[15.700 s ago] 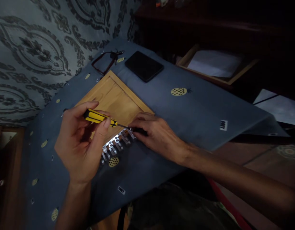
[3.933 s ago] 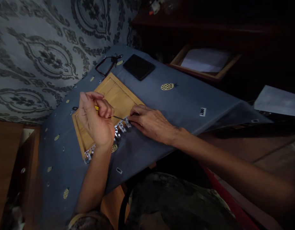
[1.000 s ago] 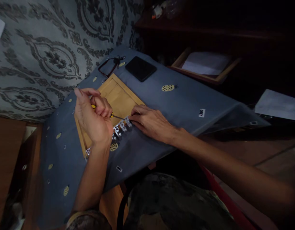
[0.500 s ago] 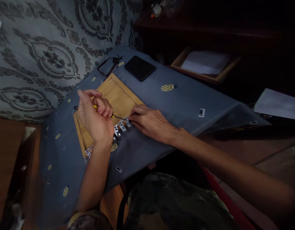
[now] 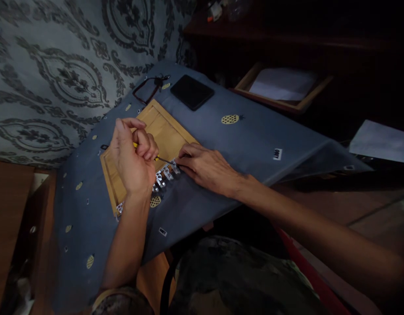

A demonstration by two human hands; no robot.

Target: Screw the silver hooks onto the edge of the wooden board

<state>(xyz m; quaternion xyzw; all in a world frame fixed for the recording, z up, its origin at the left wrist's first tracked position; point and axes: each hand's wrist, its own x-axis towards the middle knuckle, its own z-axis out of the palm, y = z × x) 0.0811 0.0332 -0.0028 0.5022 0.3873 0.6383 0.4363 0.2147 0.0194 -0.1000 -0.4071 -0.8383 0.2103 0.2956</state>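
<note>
My left hand point(image 5: 134, 159) is closed around the yellow and black handle of a screwdriver point(image 5: 164, 161), most of which the fingers hide. Its thin shaft points right and down to a strip of metal hooks point(image 5: 168, 173) along the near edge of a shallow wooden frame point(image 5: 170, 131). At the right end of that strip, my right hand point(image 5: 205, 168) has its thumb and fingertips pressed together against the hooks near the screwdriver tip. Whether a small screw is between those fingers cannot be made out. The left wrist covers part of the strip.
The frame lies on a table with a blue pineapple-print cloth point(image 5: 251, 148). Behind it are a flat black case or device point(image 5: 191, 92) and a dark looped strap point(image 5: 145, 92). An open drawer with papers point(image 5: 282, 84) is at the back right; a white sheet point(image 5: 381, 141) lies further right.
My left hand has turned slightly and shifted a little right, still gripping the screwdriver. The right hand stays in place at the hooks.
</note>
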